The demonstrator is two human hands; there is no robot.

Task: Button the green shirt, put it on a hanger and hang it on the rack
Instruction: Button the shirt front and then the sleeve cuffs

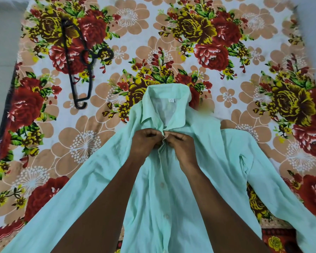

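The green shirt [204, 161] lies front-up on a bed covered by a flowered bedsheet [135, 33], collar pointing away from the person and both sleeves spread out to the sides. Its collar [169, 93] stands open, showing a small white label inside the neck. The two front edges meet down the middle, and two pale buttons [162, 184] show on the placket below the hands.

Both hands work at the top of the placket, just under the collar. The left hand [146, 141] has its fingers curled and pinching the left front edge of the shirt. The right hand [181, 145] is likewise curled, its fingers pinching the right front edge, and the two hands touch at the fingertips. The button between them seems hidden by the fingers, so whether it is through its hole cannot be told.

A black hanger [75, 61] lies flat on the bedsheet well apart from the shirt, toward the far left, its hook [106, 53] pointing toward the middle of the bed.
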